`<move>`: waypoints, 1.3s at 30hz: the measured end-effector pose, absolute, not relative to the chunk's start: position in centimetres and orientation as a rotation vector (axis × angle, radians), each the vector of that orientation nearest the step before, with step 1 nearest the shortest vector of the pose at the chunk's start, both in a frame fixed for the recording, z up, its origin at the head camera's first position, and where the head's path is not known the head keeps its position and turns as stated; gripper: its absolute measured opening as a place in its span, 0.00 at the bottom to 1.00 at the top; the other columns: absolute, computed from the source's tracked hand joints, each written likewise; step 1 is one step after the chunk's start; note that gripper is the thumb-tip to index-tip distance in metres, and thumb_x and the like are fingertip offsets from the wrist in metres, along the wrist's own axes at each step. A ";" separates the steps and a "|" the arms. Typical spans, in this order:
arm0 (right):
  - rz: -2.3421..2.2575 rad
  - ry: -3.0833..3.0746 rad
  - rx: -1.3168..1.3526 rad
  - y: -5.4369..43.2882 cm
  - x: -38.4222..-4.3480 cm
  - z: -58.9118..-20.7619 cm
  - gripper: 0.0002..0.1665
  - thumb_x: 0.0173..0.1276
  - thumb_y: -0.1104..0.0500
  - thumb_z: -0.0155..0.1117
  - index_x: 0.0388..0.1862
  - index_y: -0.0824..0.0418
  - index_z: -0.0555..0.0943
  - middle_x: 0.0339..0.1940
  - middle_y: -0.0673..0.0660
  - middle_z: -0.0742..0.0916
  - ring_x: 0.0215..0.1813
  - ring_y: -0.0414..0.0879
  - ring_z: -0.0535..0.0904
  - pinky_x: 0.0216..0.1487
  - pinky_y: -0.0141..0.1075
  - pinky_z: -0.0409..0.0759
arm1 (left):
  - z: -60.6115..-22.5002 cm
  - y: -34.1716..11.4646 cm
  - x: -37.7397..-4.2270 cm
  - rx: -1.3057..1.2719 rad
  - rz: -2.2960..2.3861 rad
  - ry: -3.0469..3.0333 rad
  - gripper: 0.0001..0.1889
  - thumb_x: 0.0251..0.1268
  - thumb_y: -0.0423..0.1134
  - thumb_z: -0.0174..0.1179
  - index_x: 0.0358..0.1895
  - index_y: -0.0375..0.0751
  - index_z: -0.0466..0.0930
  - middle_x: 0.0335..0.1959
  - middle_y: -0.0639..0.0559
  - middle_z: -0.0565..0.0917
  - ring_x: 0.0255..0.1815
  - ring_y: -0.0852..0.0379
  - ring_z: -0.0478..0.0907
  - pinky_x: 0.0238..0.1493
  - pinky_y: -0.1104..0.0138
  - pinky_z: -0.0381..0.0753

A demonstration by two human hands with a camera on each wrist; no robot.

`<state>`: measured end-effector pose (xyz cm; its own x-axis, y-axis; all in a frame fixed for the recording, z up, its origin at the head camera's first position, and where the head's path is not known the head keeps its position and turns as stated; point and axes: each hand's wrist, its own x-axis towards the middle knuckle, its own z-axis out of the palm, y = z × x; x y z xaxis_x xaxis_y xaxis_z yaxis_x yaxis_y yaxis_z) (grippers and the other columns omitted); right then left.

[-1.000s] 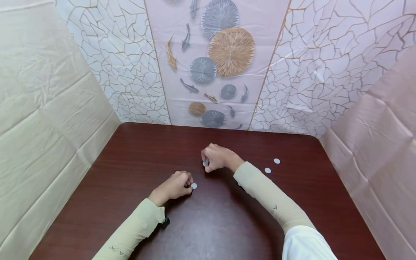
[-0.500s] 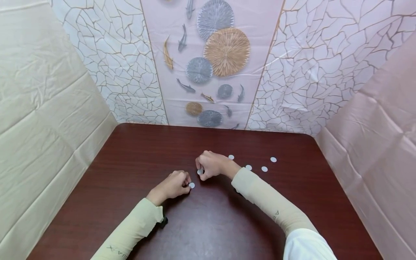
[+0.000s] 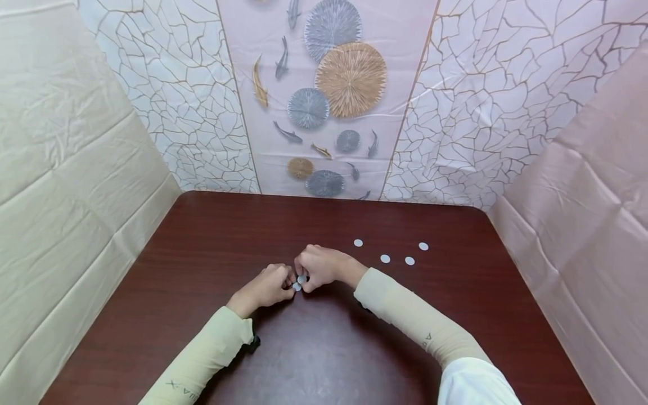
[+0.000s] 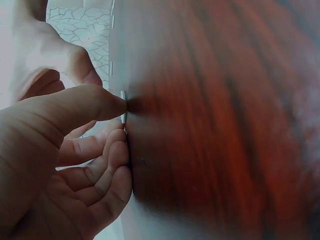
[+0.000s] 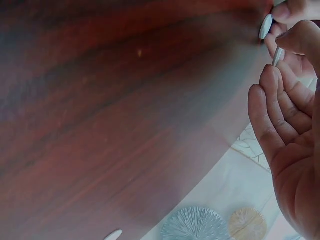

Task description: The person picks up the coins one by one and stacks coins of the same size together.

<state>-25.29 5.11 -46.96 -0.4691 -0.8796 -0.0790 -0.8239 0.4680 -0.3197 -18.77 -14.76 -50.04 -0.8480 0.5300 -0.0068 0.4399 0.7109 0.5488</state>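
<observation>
My left hand point(image 3: 264, 288) rests low over the dark red table, holding a small white disc point(image 3: 297, 287) at its edge between thumb and fingers. Close against it, my right hand point(image 3: 324, 266) pinches a second white disc point(image 3: 302, 279) just behind the first. In the right wrist view the right hand's disc point(image 5: 278, 56) is tilted on edge between thumb and fingertips, beside the left hand's disc point(image 5: 266, 27). The left wrist view shows a thin white disc edge point(image 4: 123, 111) at the left thumb tip. Whether the two discs touch is unclear.
Several loose white discs lie flat to the right of the hands, among them a near one point(image 3: 385, 259) and a far right one point(image 3: 423, 246). The table point(image 3: 223, 225) ends at a patterned cloth backdrop point(image 3: 324, 140), with plain cloth sides.
My right hand has moved left and nearer with its disc, up to the left hand. The left hand stays nearly still. Loose discs once hidden by the right arm now show.
</observation>
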 end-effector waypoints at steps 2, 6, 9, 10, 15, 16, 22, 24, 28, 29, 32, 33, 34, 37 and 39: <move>-0.354 2.478 -1.470 4.9 -25.1 -47.0 0.09 0.54 0.58 0.78 0.33 0.57 0.87 0.30 0.46 0.90 0.29 0.28 0.80 0.34 0.22 0.79 | -50.1 -14.8 -18.8 0.788 0.821 2.750 0.05 0.64 0.31 0.69 0.41 0.38 0.83 0.36 0.50 0.83 0.36 0.60 0.78 0.39 0.69 0.80; -0.364 2.475 -1.456 4.6 -24.7 -47.2 0.09 0.55 0.59 0.79 0.33 0.58 0.88 0.29 0.47 0.91 0.29 0.27 0.79 0.33 0.21 0.78 | -50.1 -14.9 -18.8 0.811 0.830 2.755 0.06 0.64 0.31 0.69 0.40 0.38 0.82 0.35 0.50 0.82 0.34 0.61 0.76 0.36 0.70 0.77; -0.376 2.470 -1.439 4.6 -24.5 -47.6 0.08 0.55 0.59 0.79 0.33 0.58 0.88 0.29 0.47 0.91 0.29 0.27 0.79 0.34 0.21 0.78 | -50.1 -14.9 -18.7 0.822 0.832 2.762 0.06 0.64 0.31 0.69 0.40 0.37 0.82 0.34 0.49 0.82 0.33 0.61 0.74 0.36 0.71 0.76; -0.379 2.470 -1.436 4.6 -24.4 -47.7 0.08 0.55 0.59 0.80 0.33 0.58 0.88 0.30 0.47 0.91 0.29 0.27 0.79 0.34 0.21 0.78 | -50.1 -14.9 -18.7 0.820 0.832 2.762 0.06 0.64 0.31 0.69 0.40 0.37 0.82 0.34 0.50 0.81 0.33 0.61 0.74 0.36 0.71 0.76; -0.403 2.473 -1.432 4.6 -24.3 -48.1 0.08 0.57 0.59 0.79 0.33 0.57 0.87 0.30 0.46 0.90 0.31 0.28 0.81 0.35 0.21 0.79 | -50.1 -14.8 -18.7 0.803 0.822 2.762 0.06 0.64 0.31 0.69 0.39 0.38 0.81 0.34 0.51 0.81 0.33 0.61 0.74 0.36 0.70 0.76; -0.412 2.473 -1.429 4.6 -24.3 -48.1 0.08 0.57 0.59 0.79 0.33 0.57 0.87 0.30 0.46 0.90 0.31 0.28 0.82 0.35 0.20 0.79 | -50.1 -14.8 -18.7 0.803 0.819 2.763 0.06 0.64 0.31 0.69 0.39 0.38 0.81 0.34 0.51 0.81 0.34 0.61 0.74 0.36 0.70 0.76; -0.439 2.478 -1.426 4.7 -24.2 -48.4 0.08 0.59 0.59 0.79 0.35 0.57 0.88 0.32 0.46 0.91 0.34 0.31 0.85 0.37 0.19 0.79 | -50.0 -14.8 -18.7 0.814 0.817 2.765 0.06 0.63 0.31 0.70 0.39 0.38 0.82 0.34 0.50 0.82 0.35 0.60 0.77 0.37 0.71 0.77; -0.437 2.485 -1.432 4.7 -24.1 -48.4 0.08 0.59 0.58 0.79 0.35 0.57 0.88 0.32 0.46 0.91 0.34 0.32 0.85 0.37 0.19 0.79 | -50.1 -14.8 -18.8 0.824 0.822 2.769 0.06 0.63 0.31 0.70 0.39 0.38 0.82 0.34 0.50 0.82 0.35 0.60 0.77 0.37 0.71 0.77; -0.442 2.493 -1.435 4.8 -24.1 -48.5 0.08 0.59 0.58 0.80 0.34 0.57 0.88 0.32 0.46 0.91 0.34 0.32 0.85 0.37 0.19 0.79 | -50.2 -14.8 -18.9 0.832 0.825 2.780 0.06 0.62 0.31 0.70 0.38 0.38 0.83 0.34 0.50 0.82 0.35 0.60 0.78 0.37 0.71 0.78; -0.445 2.494 -1.431 4.8 -24.0 -48.5 0.08 0.59 0.58 0.80 0.34 0.57 0.88 0.32 0.46 0.91 0.34 0.32 0.85 0.37 0.20 0.79 | -50.2 -14.8 -18.9 0.827 0.824 2.781 0.06 0.62 0.31 0.70 0.38 0.38 0.83 0.34 0.50 0.82 0.35 0.60 0.78 0.37 0.71 0.78; -0.457 2.488 -1.420 4.8 -24.0 -48.5 0.08 0.60 0.58 0.79 0.34 0.57 0.88 0.32 0.47 0.91 0.34 0.33 0.85 0.37 0.20 0.79 | -50.1 -14.8 -18.8 0.810 0.825 2.782 0.05 0.62 0.31 0.71 0.38 0.38 0.83 0.34 0.50 0.83 0.35 0.60 0.79 0.37 0.71 0.79; -0.460 2.486 -1.420 4.8 -24.0 -48.6 0.07 0.60 0.58 0.79 0.34 0.57 0.88 0.32 0.47 0.91 0.34 0.33 0.85 0.37 0.20 0.80 | -50.1 -14.8 -18.8 0.802 0.826 2.784 0.06 0.62 0.31 0.71 0.38 0.38 0.83 0.34 0.50 0.83 0.35 0.60 0.79 0.37 0.71 0.79; -0.461 2.485 -1.420 4.8 -24.1 -48.6 0.07 0.60 0.58 0.79 0.34 0.57 0.88 0.32 0.47 0.91 0.35 0.33 0.86 0.37 0.20 0.80 | -50.1 -14.8 -18.8 0.795 0.827 2.785 0.06 0.62 0.31 0.71 0.38 0.38 0.83 0.34 0.50 0.83 0.35 0.60 0.79 0.37 0.70 0.79; -0.464 2.485 -1.430 4.8 -24.1 -48.6 0.06 0.60 0.59 0.79 0.34 0.57 0.89 0.32 0.46 0.91 0.35 0.33 0.86 0.37 0.20 0.80 | -50.2 -14.8 -18.8 0.783 0.829 2.789 0.06 0.61 0.32 0.72 0.38 0.38 0.84 0.33 0.50 0.84 0.34 0.60 0.79 0.37 0.70 0.79; -0.461 2.486 -1.439 4.8 -24.1 -48.7 0.06 0.59 0.59 0.79 0.34 0.56 0.89 0.32 0.46 0.91 0.35 0.33 0.86 0.37 0.20 0.79 | -50.2 -14.8 -18.8 0.776 0.829 2.791 0.06 0.61 0.32 0.72 0.38 0.38 0.84 0.33 0.50 0.84 0.34 0.60 0.80 0.37 0.70 0.79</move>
